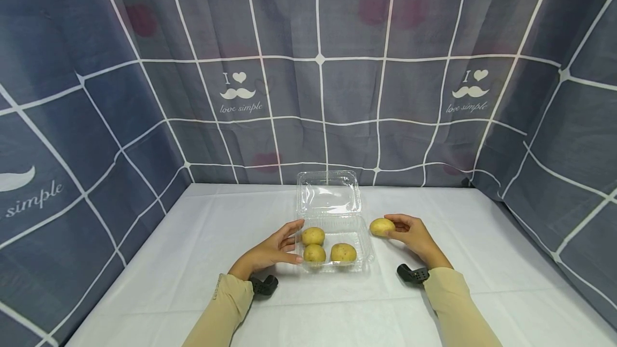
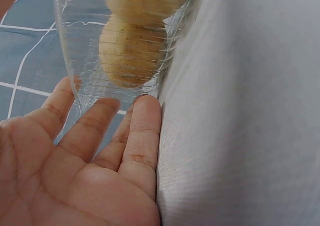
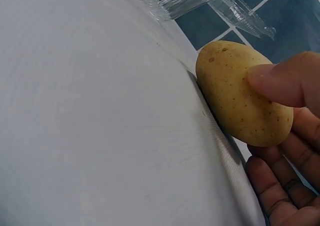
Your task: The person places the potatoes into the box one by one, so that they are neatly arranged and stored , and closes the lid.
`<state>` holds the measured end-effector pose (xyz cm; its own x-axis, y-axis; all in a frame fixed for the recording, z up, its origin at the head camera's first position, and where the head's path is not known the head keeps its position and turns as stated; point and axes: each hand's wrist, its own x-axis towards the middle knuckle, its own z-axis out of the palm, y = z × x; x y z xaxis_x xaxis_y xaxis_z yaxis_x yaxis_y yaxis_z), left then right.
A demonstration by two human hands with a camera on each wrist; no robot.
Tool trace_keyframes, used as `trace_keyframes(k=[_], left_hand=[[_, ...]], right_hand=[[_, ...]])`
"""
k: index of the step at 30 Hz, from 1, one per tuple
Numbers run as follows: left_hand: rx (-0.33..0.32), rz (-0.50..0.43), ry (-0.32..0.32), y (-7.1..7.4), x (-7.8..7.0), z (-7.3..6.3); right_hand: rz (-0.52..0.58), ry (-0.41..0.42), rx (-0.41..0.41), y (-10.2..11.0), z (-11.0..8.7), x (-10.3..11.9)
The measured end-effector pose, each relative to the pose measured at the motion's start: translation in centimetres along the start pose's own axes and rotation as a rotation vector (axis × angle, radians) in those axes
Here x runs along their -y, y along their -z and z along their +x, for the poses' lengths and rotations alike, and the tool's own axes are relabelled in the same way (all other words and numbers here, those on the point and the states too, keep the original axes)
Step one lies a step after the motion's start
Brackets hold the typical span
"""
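A clear plastic clamshell box (image 1: 365, 245) stands on the white table with its lid (image 1: 329, 194) raised at the back. Inside it lie three yellow potatoes, two at the left, the rear one (image 1: 313, 235) and the front one (image 1: 315, 254), and another potato (image 1: 344, 253) at the front right. My left hand (image 1: 270, 250) rests against the box's left side, fingertips (image 2: 146, 113) touching the ribbed wall, thumb at the front corner. Right of the box, my right hand (image 1: 413, 235) pinches a fourth potato (image 3: 240, 93) between thumb and fingers, at or just above the cloth; which, I cannot tell.
White cloth (image 1: 270, 315) covers the table. A dark grey-blue checked curtain (image 1: 352, 90) encloses the back and both sides. A black wrist device sits at each wrist, one left (image 1: 264, 285) and one right (image 1: 412, 273).
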<state>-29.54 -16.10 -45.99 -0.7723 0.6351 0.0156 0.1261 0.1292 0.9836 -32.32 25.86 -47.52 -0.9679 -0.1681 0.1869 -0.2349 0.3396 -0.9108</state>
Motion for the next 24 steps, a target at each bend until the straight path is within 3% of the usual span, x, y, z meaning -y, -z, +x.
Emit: trace_keyframes(k=[19,24], left_hand=[[0.004,-0.002,-0.001,0.1,0.0,0.0],[0.003,-0.001,-0.002,0.1,0.0,0.0]], right_hand=[[0.041,0.015,-0.071,0.0,0.1,1.1],[0.043,-0.026,-0.070,0.0,0.0,1.8]])
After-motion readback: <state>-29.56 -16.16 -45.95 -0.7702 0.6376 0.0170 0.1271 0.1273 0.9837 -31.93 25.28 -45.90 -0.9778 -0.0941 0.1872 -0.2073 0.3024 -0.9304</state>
